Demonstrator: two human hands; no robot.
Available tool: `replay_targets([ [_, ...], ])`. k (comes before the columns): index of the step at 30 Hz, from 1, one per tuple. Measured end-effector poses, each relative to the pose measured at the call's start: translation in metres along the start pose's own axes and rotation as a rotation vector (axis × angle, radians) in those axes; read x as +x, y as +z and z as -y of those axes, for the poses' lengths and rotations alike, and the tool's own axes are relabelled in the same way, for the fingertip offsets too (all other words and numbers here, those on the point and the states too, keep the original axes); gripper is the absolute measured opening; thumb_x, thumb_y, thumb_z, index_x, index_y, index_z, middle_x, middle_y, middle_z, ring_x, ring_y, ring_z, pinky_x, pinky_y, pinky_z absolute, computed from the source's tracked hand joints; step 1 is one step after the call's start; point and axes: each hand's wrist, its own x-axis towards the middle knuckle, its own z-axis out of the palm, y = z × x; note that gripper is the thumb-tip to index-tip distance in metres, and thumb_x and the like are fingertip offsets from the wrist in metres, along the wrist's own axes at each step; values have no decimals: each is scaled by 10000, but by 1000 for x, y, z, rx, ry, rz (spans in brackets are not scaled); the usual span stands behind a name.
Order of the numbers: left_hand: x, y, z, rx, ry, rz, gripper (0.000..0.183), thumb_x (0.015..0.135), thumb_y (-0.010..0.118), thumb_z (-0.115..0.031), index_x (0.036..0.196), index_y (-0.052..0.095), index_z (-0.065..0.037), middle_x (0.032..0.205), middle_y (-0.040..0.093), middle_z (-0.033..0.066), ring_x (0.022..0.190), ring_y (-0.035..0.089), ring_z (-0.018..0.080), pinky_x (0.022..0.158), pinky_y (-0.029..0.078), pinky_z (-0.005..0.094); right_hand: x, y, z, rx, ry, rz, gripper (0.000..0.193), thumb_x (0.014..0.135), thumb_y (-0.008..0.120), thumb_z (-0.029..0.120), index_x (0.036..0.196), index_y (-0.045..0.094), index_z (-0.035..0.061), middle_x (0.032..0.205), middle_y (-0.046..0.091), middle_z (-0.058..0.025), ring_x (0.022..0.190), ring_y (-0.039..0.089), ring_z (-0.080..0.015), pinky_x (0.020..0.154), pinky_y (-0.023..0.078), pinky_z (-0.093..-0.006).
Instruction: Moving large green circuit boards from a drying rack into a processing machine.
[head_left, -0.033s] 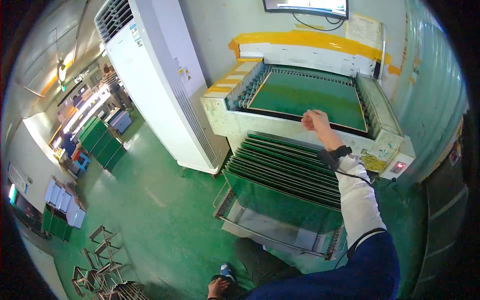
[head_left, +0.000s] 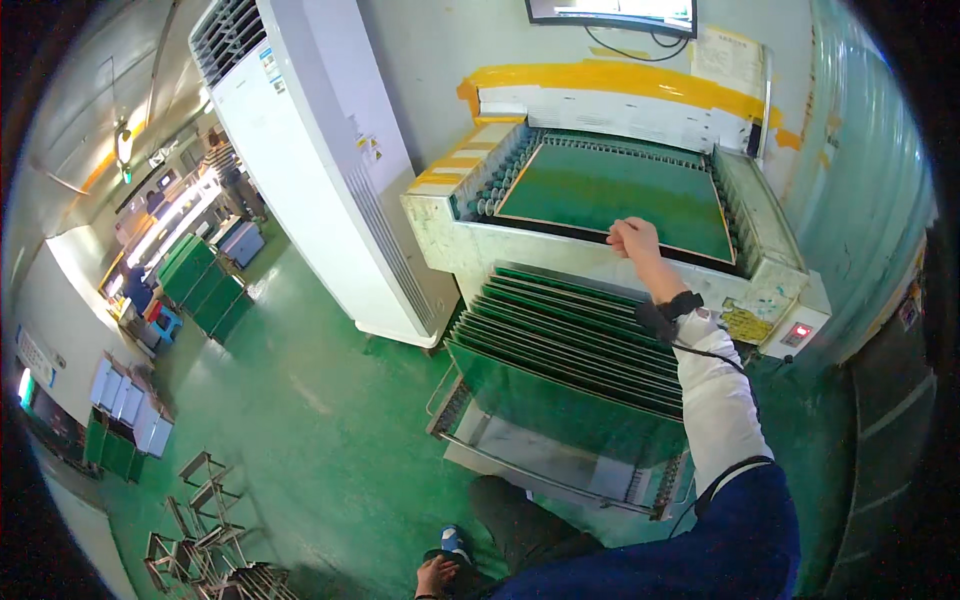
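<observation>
My right hand (head_left: 633, 240) reaches forward over the near edge of a green panel (head_left: 620, 190). Its fingers are curled closed and nothing shows in them; I cannot tell whether they touch the panel. The panel has pale edges and lies flat on the roller bed of a pale machine (head_left: 440, 220). Under my right forearm stands a wire rack (head_left: 520, 475) with several green panels (head_left: 570, 390) standing upright in slots. Low in view, my left hand (head_left: 435, 575) rests against my dark trousers, its fingers too dim to read.
A tall white air conditioner (head_left: 310, 170) stands left of the machine. Metal frames (head_left: 205, 530) sit on the green floor at lower left. Farther back are stacked green panels (head_left: 200, 285), a blue stool (head_left: 165, 322) and a person (head_left: 222, 165). Translucent curtain strips (head_left: 870, 150) hang at right.
My right hand has shifted very slightly to the right, and its fingers look more tightly curled. The panels, the rack and my left hand look unchanged.
</observation>
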Motion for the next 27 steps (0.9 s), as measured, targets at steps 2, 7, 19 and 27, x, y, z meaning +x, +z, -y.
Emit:
replay_targets([
  [2,0,-10,-9,-28,18,-10,122,736,608,-243,746,649,-128,760,671,88,699,643,279,601,502,403,0,-3,-3,-481,-255,-169,308,860,573,326,1065,631,104,870,675,-63,744,631,-250,743,508,-395],
  [7,0,-46,-48,-1402,-908,-143,188,862,602,-232,815,637,-53,762,669,98,641,628,219,566,509,323,-20,2,-2,-1045,-396,-209,365,821,588,354,1130,625,162,1238,568,-70,1144,492,-297,997,363,-504],
  [19,3,-42,-49,-1330,-799,42,257,917,466,-206,1082,562,-35,1010,636,124,899,598,241,868,469,387,-7,0,11,-1096,-328,-126,423,852,547,375,1219,578,168,1339,490,-72,1250,401,-297,1001,350,-538],
  [27,5,-67,-76,-1376,-907,-86,274,899,555,-143,1070,492,61,907,629,232,772,658,351,649,561,435,-15,-2,10,-1135,-405,-66,438,867,541,367,1232,568,128,1305,514,-106,1214,443,-329,991,372,-495],
])
